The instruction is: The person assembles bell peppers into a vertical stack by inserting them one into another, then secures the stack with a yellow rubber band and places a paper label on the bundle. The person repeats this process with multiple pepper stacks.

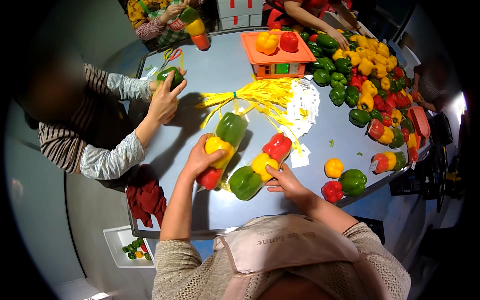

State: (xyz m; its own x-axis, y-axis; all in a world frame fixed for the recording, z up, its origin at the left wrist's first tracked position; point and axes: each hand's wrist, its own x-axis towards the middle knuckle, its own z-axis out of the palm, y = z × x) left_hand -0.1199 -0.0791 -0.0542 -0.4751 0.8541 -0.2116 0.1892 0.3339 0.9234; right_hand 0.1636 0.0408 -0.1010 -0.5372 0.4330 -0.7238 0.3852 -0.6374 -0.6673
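My left hand [198, 159] grips a clear bag of bell peppers [231, 129], with a green one at the far end, yellow in the middle and red at the near end. That bag is tilted over the grey table. Beside it, my right hand [289, 183] has its thumb on a second bag of bell peppers [261, 166], with red at the far end, yellow in the middle and green nearest me. Its fingers are partly hidden under that bag. The near ends of the two bags lie close together.
Beyond the bags lie yellow ties [250, 94] and white labels [306, 102]. An orange scale [277, 59] bears two peppers. Loose peppers [367, 65] heap at right. Left, a co-worker [162, 102] handles a green pepper near scissors [172, 56] and a dark red cloth [146, 196].
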